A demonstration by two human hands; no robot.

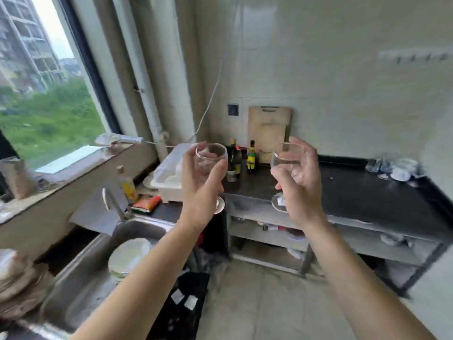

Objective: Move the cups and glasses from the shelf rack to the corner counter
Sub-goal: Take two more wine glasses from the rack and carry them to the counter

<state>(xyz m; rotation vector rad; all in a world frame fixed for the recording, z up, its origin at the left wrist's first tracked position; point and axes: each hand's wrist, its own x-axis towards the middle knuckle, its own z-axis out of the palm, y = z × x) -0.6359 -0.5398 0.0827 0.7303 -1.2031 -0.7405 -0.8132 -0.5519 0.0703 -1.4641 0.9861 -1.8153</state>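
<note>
Two wine glasses [211,155] gripped, one per hand [199,190]; black counter [367,192] ahead, middle bare.

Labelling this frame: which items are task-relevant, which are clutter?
Job:
left hand holding a stemmed glass
right hand holding a second glass
black counter
glassware at its far end

Lying about:
bottles
cutting boards
sink plates

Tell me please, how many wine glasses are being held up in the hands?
2. One wine glass is in the left hand, the other in the right hand. Blurred glassware on the dark counter may include more.
</note>
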